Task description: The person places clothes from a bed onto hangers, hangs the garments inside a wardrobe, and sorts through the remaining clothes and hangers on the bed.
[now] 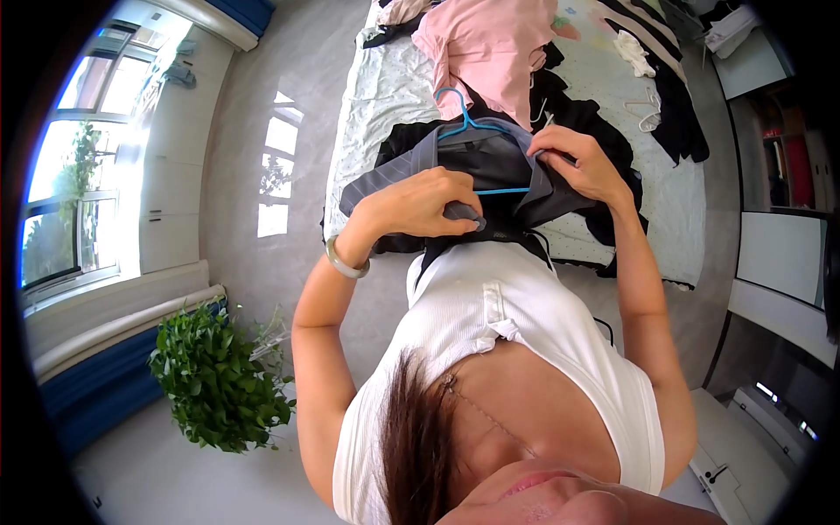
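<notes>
A dark grey garment lies across black clothes at the near edge of the bed, with a blue hanger inside it, its hook pointing away from me. My left hand is closed around a fold of the garment's left front, over the hanger's lower bar. On the other side, my right hand pinches the garment's edge near the right shoulder of the hanger. The garment's front is spread apart, and the dark inside shows between my hands.
The bed holds a pink shirt, black clothes and white hangers. A leafy plant stands at the lower left, below the windows. Shelves line the right side.
</notes>
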A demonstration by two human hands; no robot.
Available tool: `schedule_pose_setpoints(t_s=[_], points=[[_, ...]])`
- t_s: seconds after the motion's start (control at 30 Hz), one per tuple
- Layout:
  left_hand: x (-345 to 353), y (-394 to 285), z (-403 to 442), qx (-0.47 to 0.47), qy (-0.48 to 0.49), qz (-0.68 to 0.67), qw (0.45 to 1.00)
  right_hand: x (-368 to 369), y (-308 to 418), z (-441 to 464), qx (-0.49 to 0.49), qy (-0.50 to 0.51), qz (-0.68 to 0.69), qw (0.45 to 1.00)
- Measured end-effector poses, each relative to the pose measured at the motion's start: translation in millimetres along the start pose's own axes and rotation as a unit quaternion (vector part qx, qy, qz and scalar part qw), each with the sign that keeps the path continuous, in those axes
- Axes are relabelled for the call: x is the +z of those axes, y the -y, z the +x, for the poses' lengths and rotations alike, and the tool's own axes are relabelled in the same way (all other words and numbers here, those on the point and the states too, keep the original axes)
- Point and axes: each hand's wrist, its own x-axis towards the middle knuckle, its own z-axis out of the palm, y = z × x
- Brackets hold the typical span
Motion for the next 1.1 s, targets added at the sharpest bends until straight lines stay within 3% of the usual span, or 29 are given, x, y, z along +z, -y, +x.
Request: schedule_pose_setpoints(t_s=[0.07,0.1,0.13,0.23,0.33,0.4,0.47,0.57,0.73,0.9,1.1], points=[[-3,9,0,0.038,0.027,-0.064,0.997,-2,-2,-2,-0.018,-0.017,-0.004,1.000],[-4,14,0,0.076,-0.013,-0.089,0.993,-4,0,-4,0.011,-0.022,0.015,1.000],[-6,16,-1,0.054,-0.025,-0.107,0.992,-4,3,-5,0.040,-0.027,0.035,0.998],[-8,9,8,-0.008,-0.070,-0.064,0.995,7,39,-7,-0.064,-0.023,0.007,0.998],[17,13,24,0.010,-0.165,0.070,0.984,41,74,-2,-0.138,-0.044,0.045,0.988],[21,11,30,-0.046,-0.204,-0.002,0.978,45,57,-3,-0.121,-0.114,-0.062,0.984],[18,1,29,-0.142,-0.193,-0.120,0.964,42,43,-9,-0.091,-0.140,-0.073,0.983],[18,-5,27,-0.167,-0.158,-0.101,0.968,48,34,-16,-0.079,-0.147,-0.066,0.984],[20,-7,28,-0.143,-0.188,-0.052,0.970,46,26,-18,-0.050,-0.177,-0.004,0.983],[23,-11,31,-0.142,-0.222,-0.021,0.964,48,33,-13,-0.085,-0.155,-0.036,0.984],[30,-13,31,-0.090,-0.275,0.095,0.952,53,34,-15,-0.053,-0.171,-0.036,0.983]])
